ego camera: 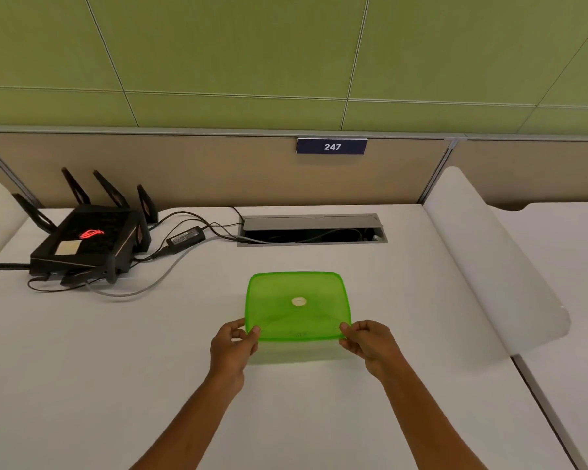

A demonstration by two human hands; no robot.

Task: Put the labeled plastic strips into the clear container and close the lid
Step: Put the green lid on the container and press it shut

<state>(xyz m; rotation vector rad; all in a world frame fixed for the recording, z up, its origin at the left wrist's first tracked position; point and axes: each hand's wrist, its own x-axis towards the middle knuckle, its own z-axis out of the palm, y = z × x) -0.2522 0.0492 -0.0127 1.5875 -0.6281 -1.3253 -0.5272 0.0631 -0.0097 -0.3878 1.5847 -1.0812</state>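
Note:
A translucent green lid (297, 305) with a small white oval at its centre covers the clear container (299, 351), whose near wall shows faintly below the lid's front edge. My left hand (233, 347) pinches the lid's near left corner. My right hand (370, 344) pinches the near right corner. The labeled plastic strips are not visible; the green lid hides whatever is inside.
A black router (85, 239) with antennas and a power brick (185, 237) with cables sit at the back left. A cable hatch (311, 228) is set into the white table (116, 368) behind the container. A white curved divider (496, 266) stands at the right.

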